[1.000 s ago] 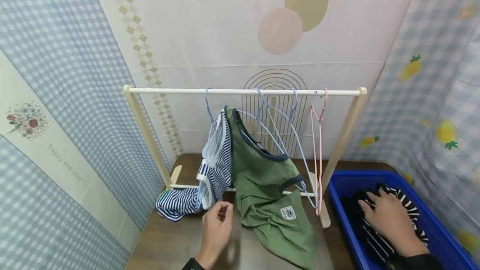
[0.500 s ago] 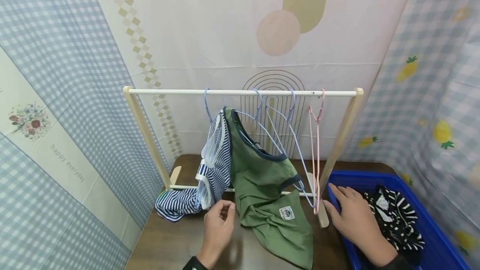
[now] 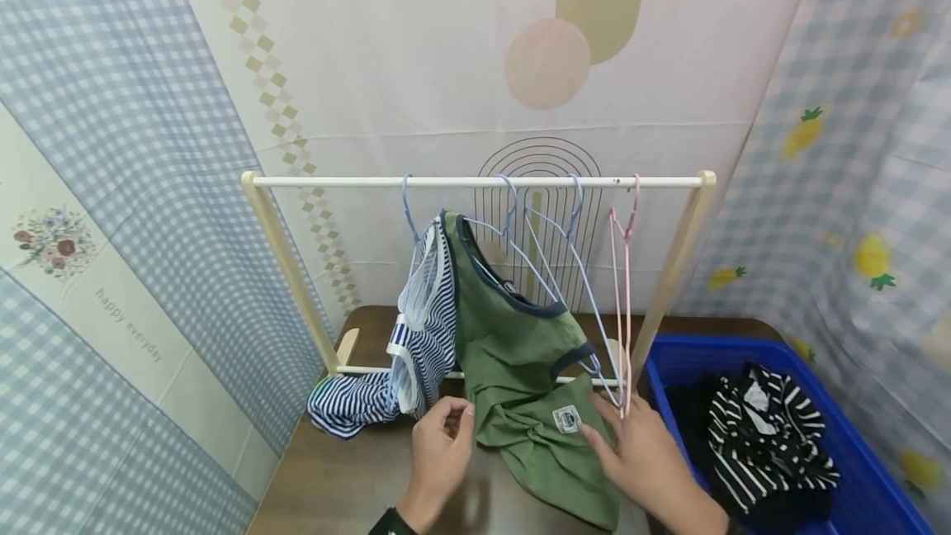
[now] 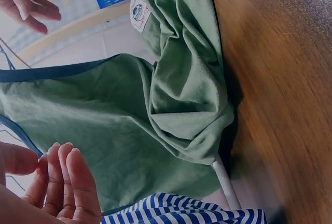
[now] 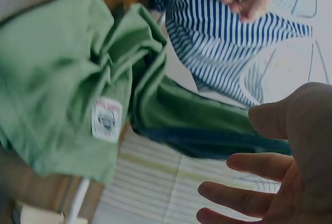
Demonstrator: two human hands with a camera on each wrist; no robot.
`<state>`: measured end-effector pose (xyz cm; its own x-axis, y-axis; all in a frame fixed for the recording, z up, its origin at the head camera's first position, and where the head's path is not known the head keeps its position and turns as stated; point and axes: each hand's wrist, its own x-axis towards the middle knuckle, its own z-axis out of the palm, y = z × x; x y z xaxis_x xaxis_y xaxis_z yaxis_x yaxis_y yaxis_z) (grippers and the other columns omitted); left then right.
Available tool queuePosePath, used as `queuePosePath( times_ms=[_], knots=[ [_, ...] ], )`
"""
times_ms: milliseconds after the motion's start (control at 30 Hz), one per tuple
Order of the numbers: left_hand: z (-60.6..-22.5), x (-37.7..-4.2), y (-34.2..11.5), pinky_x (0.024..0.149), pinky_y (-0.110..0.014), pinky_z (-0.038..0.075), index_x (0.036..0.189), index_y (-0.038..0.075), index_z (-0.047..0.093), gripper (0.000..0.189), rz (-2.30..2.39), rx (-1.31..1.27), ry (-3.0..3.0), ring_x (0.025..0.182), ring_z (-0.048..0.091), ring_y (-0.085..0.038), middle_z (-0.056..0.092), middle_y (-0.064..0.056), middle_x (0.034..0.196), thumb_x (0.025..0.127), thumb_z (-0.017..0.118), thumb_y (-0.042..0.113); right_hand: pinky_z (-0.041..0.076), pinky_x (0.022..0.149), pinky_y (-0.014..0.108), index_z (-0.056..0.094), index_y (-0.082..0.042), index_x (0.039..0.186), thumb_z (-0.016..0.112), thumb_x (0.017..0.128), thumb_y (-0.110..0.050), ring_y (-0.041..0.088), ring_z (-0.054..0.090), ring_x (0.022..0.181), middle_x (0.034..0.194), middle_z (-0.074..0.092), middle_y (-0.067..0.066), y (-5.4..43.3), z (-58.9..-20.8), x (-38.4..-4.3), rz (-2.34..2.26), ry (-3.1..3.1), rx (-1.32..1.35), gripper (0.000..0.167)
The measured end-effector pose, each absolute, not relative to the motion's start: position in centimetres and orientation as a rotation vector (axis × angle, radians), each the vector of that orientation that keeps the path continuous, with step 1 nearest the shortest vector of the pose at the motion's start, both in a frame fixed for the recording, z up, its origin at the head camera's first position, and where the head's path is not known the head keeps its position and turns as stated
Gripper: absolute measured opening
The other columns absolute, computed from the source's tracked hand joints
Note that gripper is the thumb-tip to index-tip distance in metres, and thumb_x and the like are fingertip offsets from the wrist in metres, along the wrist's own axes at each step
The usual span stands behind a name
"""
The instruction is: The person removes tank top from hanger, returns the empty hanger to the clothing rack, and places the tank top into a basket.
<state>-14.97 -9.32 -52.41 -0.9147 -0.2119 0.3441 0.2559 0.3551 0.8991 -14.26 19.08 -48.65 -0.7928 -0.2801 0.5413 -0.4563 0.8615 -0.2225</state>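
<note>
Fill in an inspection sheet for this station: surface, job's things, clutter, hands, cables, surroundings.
Surface: brown wood-grain table.
Job's things: rack bearing a blue-white striped garment, a green garment hanging askew, a bare blue hanger and a bare pink hanger; blue basket at right holds black-and-white clothes.
Clutter: nothing seen beyond these.
Hands: left hand near the green garment, fingers loosely bent, holding nothing; right hand by the pink hanger, fingers spread, contact unclear.
Cables: nothing seen.
Surroundings: pale printed backdrop, blue-checked fabric on both sides.
</note>
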Motion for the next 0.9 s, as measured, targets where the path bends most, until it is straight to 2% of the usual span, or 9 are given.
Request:
queuePosePath(
  times_ms=[167,267,500,733,900],
  knots=[
    [-52.4,-14.8,-9.3,0.061,-0.021,0.057,0.091,0.018,0.074,0.017,-1.587,-0.053,-2.205,0.065,0.062,0.001,0.072,0.005,0.078,0.096,0.073,0.002,0.062,0.083,0.054,0.077,-0.009,0.125,0.087,0.089,-0.026,0.038,0.073,0.105,0.119,0.075,0.012,17.7,-49.3,-13.6,0.513,-2.583,0.534,0.042],
    [-52.2,-14.8,-9.3,0.061,-0.021,0.058,0.091,0.018,0.074,0.017,-1.585,-0.056,-2.206,0.065,0.062,0.001,0.072,0.005,0.078,0.096,0.073,0.002,0.063,0.084,0.052,0.076,-0.012,0.128,0.085,0.091,-0.028,0.034,0.073,0.108,0.121,0.074,0.009,17.2,-49.5,-13.3,0.558,-2.639,0.5,0.04],
    [-51.9,-14.7,-9.2,0.062,-0.021,0.057,0.091,0.019,0.074,0.015,-1.597,-0.067,-2.239,0.066,0.062,0.001,0.072,0.001,0.08,0.097,0.073,0.005,0.06,0.096,0.058,0.077,-0.011,0.129,0.083,0.093,-0.029,0.035,0.072,0.114,0.123,0.075,0.012,16.8,-50.0,-13.5,0.593,-2.674,0.502,0.04],
    [-51.9,-14.8,-9.1,0.062,-0.02,0.056,0.09,0.016,0.074,0.014,-1.582,-0.102,-2.208,0.067,0.062,0.002,0.074,-0.01,0.082,0.098,0.073,0.004,0.058,0.097,0.061,0.076,-0.011,0.129,0.081,0.095,-0.03,0.035,0.072,0.115,0.124,0.075,0.012,16.8,-50.0,-13.6,0.603,-2.709,0.497,0.04],
    [-51.8,-14.9,-8.7,0.061,-0.021,0.058,0.091,0.015,0.075,0.013,-1.554,-0.146,-2.168,0.067,0.062,0.001,0.074,-0.008,0.083,0.098,0.073,0.003,0.058,0.098,0.061,0.076,-0.009,0.129,0.082,0.094,-0.03,0.035,0.073,0.115,0.124,0.076,0.013,16.8,-50.3,-13.6,0.584,-2.693,0.507,0.041]
  ],
)
